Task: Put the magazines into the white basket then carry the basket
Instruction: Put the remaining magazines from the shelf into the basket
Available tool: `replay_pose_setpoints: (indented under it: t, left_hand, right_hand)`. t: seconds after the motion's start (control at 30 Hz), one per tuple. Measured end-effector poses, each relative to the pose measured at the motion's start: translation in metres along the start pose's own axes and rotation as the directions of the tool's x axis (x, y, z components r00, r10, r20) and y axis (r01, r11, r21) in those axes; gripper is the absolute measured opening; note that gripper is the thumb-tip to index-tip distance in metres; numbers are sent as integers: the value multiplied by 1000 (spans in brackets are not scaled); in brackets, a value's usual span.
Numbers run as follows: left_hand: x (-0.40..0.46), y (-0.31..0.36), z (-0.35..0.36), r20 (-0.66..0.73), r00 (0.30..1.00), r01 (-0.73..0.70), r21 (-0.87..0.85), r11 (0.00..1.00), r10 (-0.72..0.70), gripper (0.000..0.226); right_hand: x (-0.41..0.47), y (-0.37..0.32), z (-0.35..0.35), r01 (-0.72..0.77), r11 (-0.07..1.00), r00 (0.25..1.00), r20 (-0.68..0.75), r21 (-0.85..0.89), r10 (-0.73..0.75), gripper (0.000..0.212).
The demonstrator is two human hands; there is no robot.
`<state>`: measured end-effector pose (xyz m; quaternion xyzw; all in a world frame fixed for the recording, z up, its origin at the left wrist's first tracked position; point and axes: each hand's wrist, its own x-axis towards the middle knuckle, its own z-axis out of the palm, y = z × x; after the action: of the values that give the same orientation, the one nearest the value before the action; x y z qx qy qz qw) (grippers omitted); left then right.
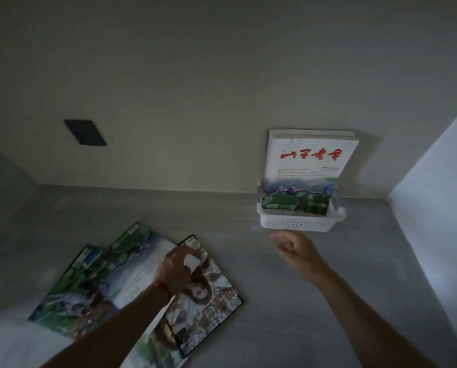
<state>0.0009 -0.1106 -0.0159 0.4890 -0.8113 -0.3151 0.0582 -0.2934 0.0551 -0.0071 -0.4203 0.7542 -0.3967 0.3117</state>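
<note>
A white perforated basket stands against the back wall at the right, with several magazines upright in it, the front one with red lettering. Three more magazines lie fanned on the grey surface at the lower left: a green one, a pale blue one and one with a portrait cover. My left hand rests on top of this fan, fingers pinching the top edge of the pale blue magazine. My right hand hovers just in front of the basket, fingers curled, holding nothing.
A dark rectangular plate is set in the back wall at the left. A pale side panel rises at the right, and a grey side wall closes the left. The grey surface stretches between magazines and basket.
</note>
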Motion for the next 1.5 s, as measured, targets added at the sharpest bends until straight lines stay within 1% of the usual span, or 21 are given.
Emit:
replay_pose_setpoints:
  t: [0.07, 0.1, 0.17, 0.27, 0.4, 0.47, 0.53, 0.73, 0.8, 0.87, 0.93, 1.0, 1.1, 1.13, 1.2, 1.27, 1.3, 1.37, 1.4, 1.43, 1.5]
  left_hand:
    - [-8, -39, -7, 168, 986, -32, 258, 966, -13, 58]
    - [-9, -54, -9, 241, 970, -60, 341, 938, -25, 64]
    - [-11, -74, -10, 340, 939, -100, 405, 909, -48, 69]
    - [-8, -86, -10, 399, 914, -143, 474, 869, -68, 71]
    - [9, -82, -11, 463, 886, -289, 586, 757, -20, 74]
    - [20, -73, -13, 503, 864, -376, 623, 686, 17, 83]
    - [27, -64, -17, 520, 853, -430, 642, 635, 52, 91]
    - [45, -56, -17, 499, 852, -496, 677, 544, 156, 90]
    - [51, -49, -20, 443, 855, -517, 703, 488, 269, 73]
    - [57, -41, -25, 431, 841, -540, 699, 469, 327, 59]
    - [63, -35, -34, 471, 814, -580, 656, 482, 339, 56]
    - [67, -28, -49, 490, 774, -631, 553, 544, 401, 54]
    - [70, -12, -78, 382, 738, -668, 288, 687, 557, 56]
    - [69, -3, -87, 312, 746, -654, 179, 735, 588, 57]
    - [67, 17, -104, 166, 800, -580, -29, 814, 576, 60]
    - [65, 39, -116, 43, 851, -511, -154, 846, 523, 60]
    - [63, 49, -120, -1, 863, -495, -203, 845, 506, 53]
    - [57, 68, -124, -67, 858, -505, -283, 815, 509, 19]
    - [55, 76, -124, -94, 852, -516, -321, 794, 516, 15]
    - [51, 84, -124, -120, 846, -526, -353, 774, 520, 20]
    - [45, 99, -124, -128, 834, -540, -393, 745, 537, 17]
  right_hand:
    - [-13, -14, 45, 27, 999, 995, 96, -43, -23, 22]
    - [-18, -21, 67, 38, 998, 991, 132, -53, -31, 18]
    - [-29, -36, 106, 56, 996, 983, 180, -62, -44, 19]
    - [-44, -56, 154, 44, 998, 976, 216, -40, -35, 23]
    - [-63, -67, 191, -7, 996, 980, 196, -92, 25, 26]
    - [-71, -69, 199, -21, 993, 982, 185, -118, 43, 26]
    - [-77, -68, 202, -45, 991, 983, 172, -128, 67, 26]
    - [-93, -64, 195, -144, 980, 980, 116, -136, 160, 24]
    - [-97, -64, 192, -161, 977, 980, 92, -141, 175, 22]
    - [-101, -63, 190, -176, 975, 979, 79, -138, 188, 21]
    - [-105, -63, 189, -191, 973, 977, 69, -127, 201, 21]
    - [-106, -61, 188, -212, 973, 974, 57, -88, 218, 22]
    - [-105, -59, 184, -295, 949, 955, 55, 111, 290, 24]
    - [-105, -61, 181, -337, 912, 941, 66, 236, 331, 25]
    - [-103, -65, 172, -395, 762, 907, 86, 513, 413, 35]
    - [-98, -66, 157, -362, 655, 897, 55, 663, 439, 53]
    - [-94, -68, 148, -330, 654, 902, 23, 680, 431, 61]
    - [-86, -73, 125, -275, 692, 911, -51, 668, 410, 64]
    - [-81, -76, 113, -242, 714, 917, -85, 657, 389, 60]
    - [-76, -79, 99, -201, 747, 926, -127, 634, 357, 53]
    - [-67, -81, 67, -129, 862, 933, -235, 489, 273, 35]
